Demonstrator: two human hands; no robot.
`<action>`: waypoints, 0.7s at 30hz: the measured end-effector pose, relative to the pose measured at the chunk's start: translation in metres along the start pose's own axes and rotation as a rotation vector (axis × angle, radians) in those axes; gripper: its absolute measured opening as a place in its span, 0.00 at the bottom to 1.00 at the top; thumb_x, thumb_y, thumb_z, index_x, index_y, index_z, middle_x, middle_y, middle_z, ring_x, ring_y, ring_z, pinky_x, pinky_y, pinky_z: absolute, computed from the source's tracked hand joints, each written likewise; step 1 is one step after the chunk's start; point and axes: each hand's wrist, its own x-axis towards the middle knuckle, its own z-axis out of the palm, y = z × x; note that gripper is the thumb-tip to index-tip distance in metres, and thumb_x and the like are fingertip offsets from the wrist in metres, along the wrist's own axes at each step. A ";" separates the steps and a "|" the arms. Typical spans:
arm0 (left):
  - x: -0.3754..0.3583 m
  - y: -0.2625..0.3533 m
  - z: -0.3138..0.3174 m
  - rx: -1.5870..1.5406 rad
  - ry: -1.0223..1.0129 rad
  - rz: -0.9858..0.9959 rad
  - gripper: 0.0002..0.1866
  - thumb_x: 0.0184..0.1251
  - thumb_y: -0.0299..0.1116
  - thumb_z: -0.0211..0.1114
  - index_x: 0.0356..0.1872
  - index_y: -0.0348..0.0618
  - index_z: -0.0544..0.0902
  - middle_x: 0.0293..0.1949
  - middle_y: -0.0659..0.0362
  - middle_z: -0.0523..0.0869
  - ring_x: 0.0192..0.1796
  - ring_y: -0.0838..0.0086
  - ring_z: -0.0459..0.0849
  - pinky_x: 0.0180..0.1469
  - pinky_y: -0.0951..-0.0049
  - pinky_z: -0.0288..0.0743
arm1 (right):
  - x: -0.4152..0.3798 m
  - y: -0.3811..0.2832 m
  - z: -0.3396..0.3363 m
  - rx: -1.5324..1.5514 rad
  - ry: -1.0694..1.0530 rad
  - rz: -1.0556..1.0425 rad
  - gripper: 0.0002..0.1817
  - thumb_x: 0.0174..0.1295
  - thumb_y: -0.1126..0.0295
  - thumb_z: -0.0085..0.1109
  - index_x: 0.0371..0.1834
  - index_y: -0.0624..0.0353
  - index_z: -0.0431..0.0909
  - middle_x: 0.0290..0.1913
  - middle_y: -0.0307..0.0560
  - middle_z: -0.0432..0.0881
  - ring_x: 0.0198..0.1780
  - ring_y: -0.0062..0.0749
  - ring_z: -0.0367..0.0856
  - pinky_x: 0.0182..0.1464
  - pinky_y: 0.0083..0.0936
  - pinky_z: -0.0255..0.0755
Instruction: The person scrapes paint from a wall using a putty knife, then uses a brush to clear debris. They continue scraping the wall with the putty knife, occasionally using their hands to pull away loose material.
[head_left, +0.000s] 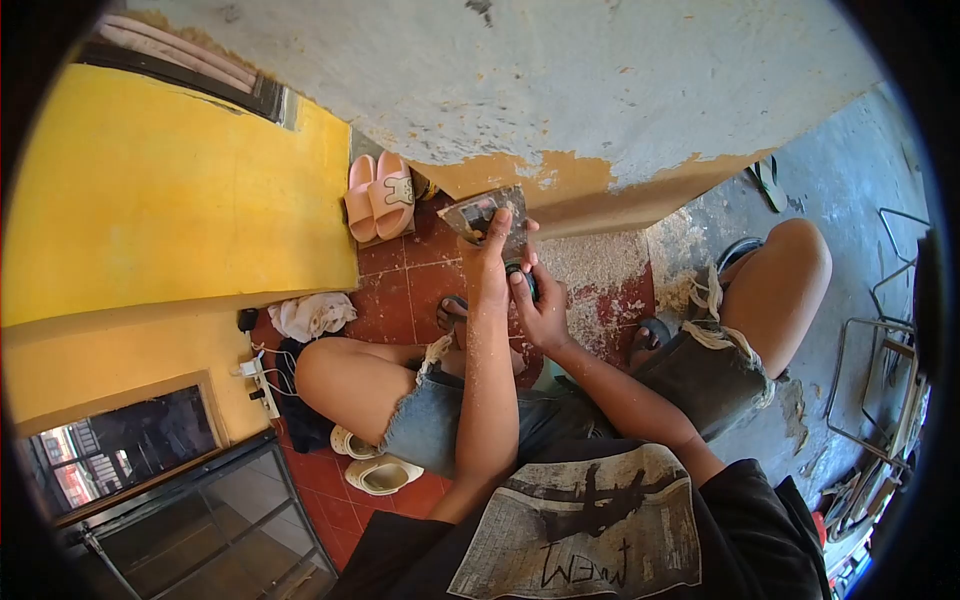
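Note:
In the head view a flat metal scraper (490,215) with a wide, dirty blade is held up near the wall's lower edge. My left hand (486,255) grips the blade, its thumb pressed on the metal face. On the scraper's dark handle, my right hand (541,303) is closed, with some fingers reaching up behind the blade. Just beyond stands the grey wall (620,90), where a band of ochre paint (600,200) shows along the bottom with a ragged upper edge.
Pale flakes (597,270) cover the floor below the wall. Pink slippers (379,197) lie by the yellow wall (190,180). A white cloth (312,315), a power strip (262,388) and clogs (383,474) are at left. A flip-flop (770,184) and metal frames (866,400) are at right.

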 end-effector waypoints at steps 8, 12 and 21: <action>0.009 -0.056 -0.014 -0.094 0.042 -0.026 0.17 0.66 0.37 0.70 0.47 0.40 0.75 0.31 0.48 0.86 0.18 0.70 0.80 0.18 0.75 0.71 | 0.000 0.046 -0.013 -0.043 0.070 -0.014 0.13 0.68 0.64 0.58 0.42 0.65 0.77 0.22 0.60 0.76 0.21 0.45 0.77 0.29 0.34 0.69; 0.009 -0.114 -0.038 -0.093 0.059 -0.162 0.17 0.67 0.38 0.69 0.48 0.40 0.75 0.32 0.50 0.86 0.21 0.69 0.83 0.22 0.72 0.76 | -0.011 0.089 -0.030 -0.217 0.041 0.128 0.21 0.66 0.53 0.57 0.46 0.64 0.79 0.28 0.63 0.81 0.30 0.55 0.82 0.35 0.43 0.73; -0.008 -0.186 -0.086 0.178 0.198 -0.384 0.17 0.73 0.38 0.61 0.53 0.35 0.78 0.39 0.49 0.87 0.29 0.64 0.87 0.28 0.69 0.82 | -0.025 0.159 -0.045 -0.609 -0.375 0.522 0.35 0.62 0.40 0.51 0.49 0.66 0.81 0.41 0.72 0.83 0.47 0.65 0.83 0.53 0.48 0.74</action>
